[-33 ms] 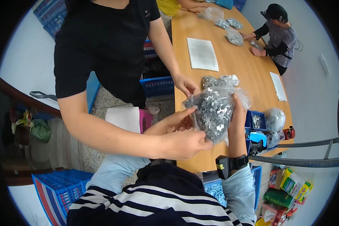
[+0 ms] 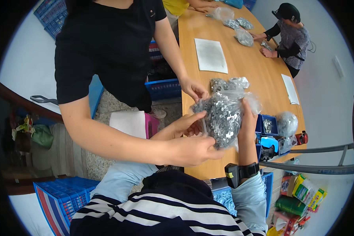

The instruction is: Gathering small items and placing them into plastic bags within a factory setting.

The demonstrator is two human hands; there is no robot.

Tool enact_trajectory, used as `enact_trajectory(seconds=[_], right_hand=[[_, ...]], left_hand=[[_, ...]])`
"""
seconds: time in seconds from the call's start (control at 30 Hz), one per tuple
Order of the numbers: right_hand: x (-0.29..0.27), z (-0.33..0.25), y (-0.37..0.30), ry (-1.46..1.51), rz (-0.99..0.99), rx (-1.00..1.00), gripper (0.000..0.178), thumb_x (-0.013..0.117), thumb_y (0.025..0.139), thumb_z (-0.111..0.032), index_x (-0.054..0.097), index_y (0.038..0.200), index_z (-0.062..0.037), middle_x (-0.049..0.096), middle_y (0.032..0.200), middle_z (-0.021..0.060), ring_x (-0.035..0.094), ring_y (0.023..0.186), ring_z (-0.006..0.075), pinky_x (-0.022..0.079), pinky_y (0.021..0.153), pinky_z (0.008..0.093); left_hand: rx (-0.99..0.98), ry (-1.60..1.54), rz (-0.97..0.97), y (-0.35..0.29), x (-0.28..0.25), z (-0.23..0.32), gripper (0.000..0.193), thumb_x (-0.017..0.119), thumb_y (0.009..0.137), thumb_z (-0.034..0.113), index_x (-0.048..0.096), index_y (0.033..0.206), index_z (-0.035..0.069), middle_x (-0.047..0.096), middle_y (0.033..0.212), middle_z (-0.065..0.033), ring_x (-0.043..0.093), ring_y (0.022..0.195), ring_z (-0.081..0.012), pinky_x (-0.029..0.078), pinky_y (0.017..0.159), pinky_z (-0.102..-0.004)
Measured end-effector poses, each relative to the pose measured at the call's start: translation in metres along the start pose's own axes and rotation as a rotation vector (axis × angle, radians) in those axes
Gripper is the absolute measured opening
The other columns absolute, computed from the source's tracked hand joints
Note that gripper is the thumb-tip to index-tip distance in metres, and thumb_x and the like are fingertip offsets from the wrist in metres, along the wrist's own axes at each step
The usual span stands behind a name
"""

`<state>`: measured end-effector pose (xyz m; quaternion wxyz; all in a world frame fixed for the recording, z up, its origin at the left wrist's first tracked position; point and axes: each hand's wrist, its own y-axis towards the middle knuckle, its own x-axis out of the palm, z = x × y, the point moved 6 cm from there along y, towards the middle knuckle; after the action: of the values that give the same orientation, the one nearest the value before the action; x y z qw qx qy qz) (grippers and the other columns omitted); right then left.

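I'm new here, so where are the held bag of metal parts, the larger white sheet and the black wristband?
Bag of metal parts (image 2: 224,120): head view, middle of its clear side.
Larger white sheet (image 2: 211,56): head view, middle of its top.
Black wristband (image 2: 249,169): head view, its strap.

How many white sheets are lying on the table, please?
2: one sheet beyond the held bag, near the left edge of the table; the other sheet by its right edge. Any under the bags would be hidden.

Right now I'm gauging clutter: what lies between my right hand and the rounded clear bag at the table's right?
The head view shows a blue bin of metal parts between the right hand and clear bag.
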<state>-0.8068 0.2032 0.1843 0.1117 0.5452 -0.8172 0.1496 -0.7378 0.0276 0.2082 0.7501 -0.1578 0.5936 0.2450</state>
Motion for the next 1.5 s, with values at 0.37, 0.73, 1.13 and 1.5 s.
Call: enact_trajectory(seconds=[0.37,0.73,1.13,1.5], right_hand=[[-0.006,-0.001,-0.023,-0.431,0.045,-0.385,0.019,0.056,0.084,-0.012,0.059,0.084,0.0066,0.06,0.076,0.0033,0.049,0.069,0.0053,0.039,0.061,0.0205],[-0.013,0.036,-0.005,0.042,0.269,-0.211,0.017,0.056,0.082,-0.01,0.061,0.078,0.006,0.061,0.076,0.0046,0.052,0.065,0.0082,0.041,0.057,0.0217],[0.009,0.018,-0.019,-0.166,0.302,-0.441,0.016,0.054,0.083,-0.01,0.057,0.084,0.0056,0.06,0.079,0.0051,0.051,0.07,0.0094,0.042,0.061,0.0245],[0.011,0.0,-0.035,-0.721,0.083,-0.696,0.013,0.06,0.075,-0.008,0.056,0.086,-0.0024,0.057,0.073,0.0106,0.056,0.062,0.0254,0.043,0.057,0.0302]], left_hand=[[-0.66,-1.396,0.331,-0.005,0.078,-0.034,0.024,0.059,0.072,0.017,0.057,0.058,-0.003,0.055,0.05,-0.0041,0.053,0.046,-0.0071,0.042,0.043,-0.0221],[-0.674,-1.132,0.328,-0.011,0.098,-0.041,0.022,0.058,0.069,0.015,0.055,0.056,-0.003,0.053,0.053,-0.0079,0.051,0.046,-0.0147,0.038,0.043,-0.0282],[-0.449,-0.758,0.487,0.011,0.035,-0.038,0.021,0.058,0.069,0.014,0.054,0.057,-0.003,0.051,0.055,-0.0109,0.05,0.047,-0.0206,0.039,0.046,-0.0308],[-0.577,-0.939,0.366,0.012,0.036,-0.052,0.022,0.053,0.073,0.014,0.05,0.083,-0.005,0.051,0.08,-0.0164,0.049,0.075,-0.0262,0.04,0.066,-0.0367]])
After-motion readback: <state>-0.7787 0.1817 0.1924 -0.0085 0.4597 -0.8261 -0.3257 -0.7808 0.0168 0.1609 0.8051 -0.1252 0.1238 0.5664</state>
